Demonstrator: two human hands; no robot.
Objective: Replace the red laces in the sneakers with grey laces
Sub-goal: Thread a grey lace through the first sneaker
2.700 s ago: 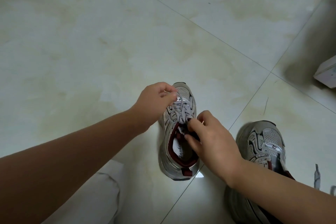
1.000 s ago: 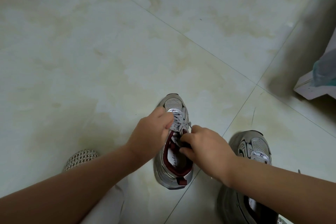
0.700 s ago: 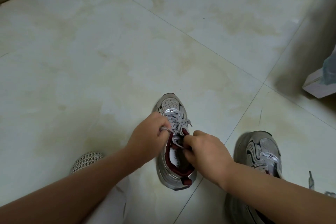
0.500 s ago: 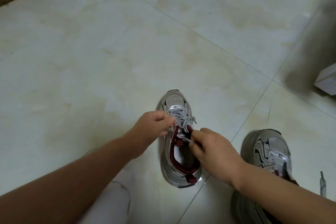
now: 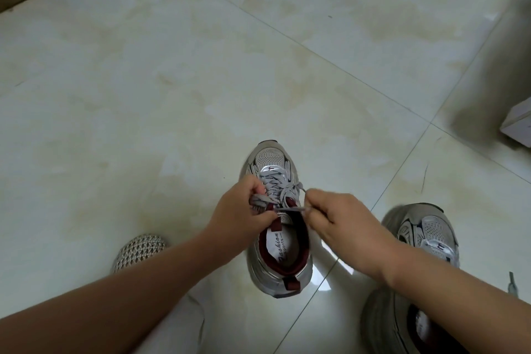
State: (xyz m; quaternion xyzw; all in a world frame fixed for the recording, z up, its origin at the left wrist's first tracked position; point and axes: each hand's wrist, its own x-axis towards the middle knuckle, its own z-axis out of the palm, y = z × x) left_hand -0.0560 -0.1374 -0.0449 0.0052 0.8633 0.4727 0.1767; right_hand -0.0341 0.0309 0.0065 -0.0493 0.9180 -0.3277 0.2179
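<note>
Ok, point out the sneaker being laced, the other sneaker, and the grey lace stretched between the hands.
laced sneaker (image 5: 271, 158), head view, mesh toe.
other sneaker (image 5: 436, 231), head view, mesh toe.
grey lace (image 5: 290, 210), head view, taut stretch between the hands.

Home: glossy tiled floor (image 5: 172, 95), slipper (image 5: 138, 250)

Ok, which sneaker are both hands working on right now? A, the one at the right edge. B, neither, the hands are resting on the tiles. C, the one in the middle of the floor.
C: the left hand and right hand both pinch the grey lace over the middle sneaker.
</note>
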